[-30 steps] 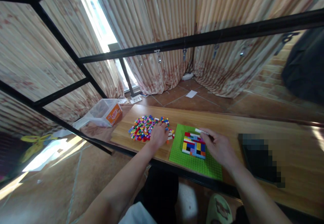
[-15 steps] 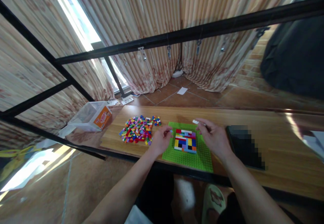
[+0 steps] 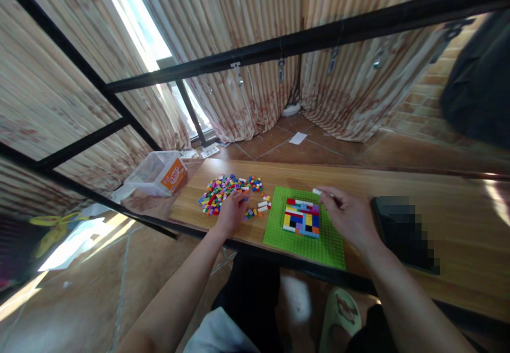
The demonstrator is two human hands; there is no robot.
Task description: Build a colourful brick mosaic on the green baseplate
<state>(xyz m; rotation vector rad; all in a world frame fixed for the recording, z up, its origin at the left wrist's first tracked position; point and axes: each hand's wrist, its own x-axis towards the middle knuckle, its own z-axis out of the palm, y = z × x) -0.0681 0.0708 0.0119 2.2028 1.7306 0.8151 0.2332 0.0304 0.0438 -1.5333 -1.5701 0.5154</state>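
Note:
A green baseplate (image 3: 306,245) lies on the wooden table (image 3: 358,183) in front of me, with a flat patch of coloured bricks (image 3: 302,217) built on it. Left of it lies a pile of small loose bricks (image 3: 223,189). My left hand (image 3: 231,211) rests on the near edge of that pile, its fingers curled down among the bricks. At the plate's far right corner my right hand (image 3: 349,215) pinches a small white brick (image 3: 317,191) in its fingertips.
A clear plastic box with an orange label (image 3: 159,173) stands at the table's left end. A dark flat object (image 3: 402,230), blurred out, lies right of the baseplate. Black metal frame bars (image 3: 303,39) cross above the table. Curtains hang behind.
My left hand went from the pile to the baseplate's left edge, then back to the pile. The right hand has kept hold of the white brick near the plate's far edge.

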